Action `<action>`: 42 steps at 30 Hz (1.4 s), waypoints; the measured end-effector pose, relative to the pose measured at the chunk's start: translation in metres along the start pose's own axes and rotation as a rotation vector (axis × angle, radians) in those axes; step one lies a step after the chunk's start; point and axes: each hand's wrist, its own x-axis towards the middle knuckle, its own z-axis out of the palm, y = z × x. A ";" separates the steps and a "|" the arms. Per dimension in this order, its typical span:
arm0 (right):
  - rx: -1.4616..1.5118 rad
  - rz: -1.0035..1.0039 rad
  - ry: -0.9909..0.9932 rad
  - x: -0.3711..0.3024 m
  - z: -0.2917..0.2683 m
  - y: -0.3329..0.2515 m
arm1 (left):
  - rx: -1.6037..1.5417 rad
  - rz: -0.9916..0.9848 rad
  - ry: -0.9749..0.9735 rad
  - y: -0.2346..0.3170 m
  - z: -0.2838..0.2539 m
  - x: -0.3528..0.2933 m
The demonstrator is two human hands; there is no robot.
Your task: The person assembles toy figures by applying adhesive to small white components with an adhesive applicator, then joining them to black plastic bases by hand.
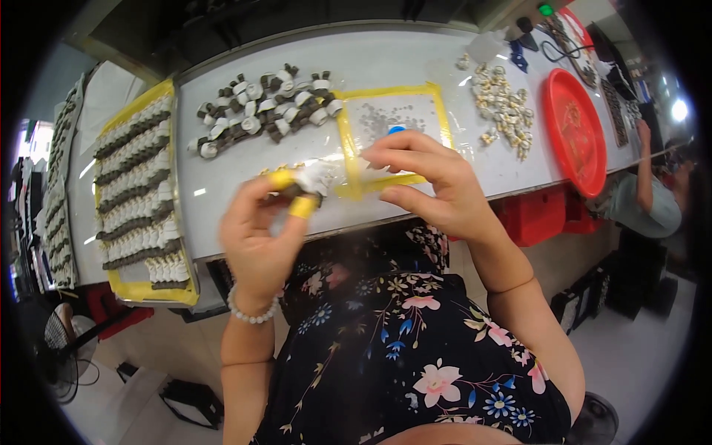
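My left hand (259,222) pinches a small white and dark figure-like piece (315,180), blurred, between fingertips wrapped in yellow tape. Just right of it is my right hand (437,182), its thumb and fingers apart with nothing plainly held between them. Past its knuckles shows a small blue round thing (397,130); I cannot tell whether the hand touches it. Behind that hand lies a yellow-taped square (348,141) bearing many small clear or grey discs. A loose heap of similar white and dark pieces (248,104) lies beyond my left hand. A few small gold bits (274,169) lie partly hidden behind it.
On the left, a yellow-edged tray (185,274) carries rows of white and dark pieces. Small gold-and-white parts (504,104) are scattered to the right, beside a red oval basin (586,159). Another person (649,200) sits at far right. A fan (63,348) stands lower left.
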 end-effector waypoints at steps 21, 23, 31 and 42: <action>1.208 -0.535 -1.043 0.039 0.040 -0.057 | 1.078 0.210 0.221 -0.013 -0.045 -0.026; 1.259 -0.548 -1.030 0.040 0.043 -0.058 | 1.046 0.208 0.240 -0.013 -0.046 -0.024; 1.537 -0.290 -0.763 -0.003 0.035 -0.055 | 1.031 0.145 0.256 -0.013 -0.047 -0.027; 1.380 -0.367 -0.641 -0.006 0.021 -0.035 | 0.994 0.144 0.236 -0.010 -0.044 -0.022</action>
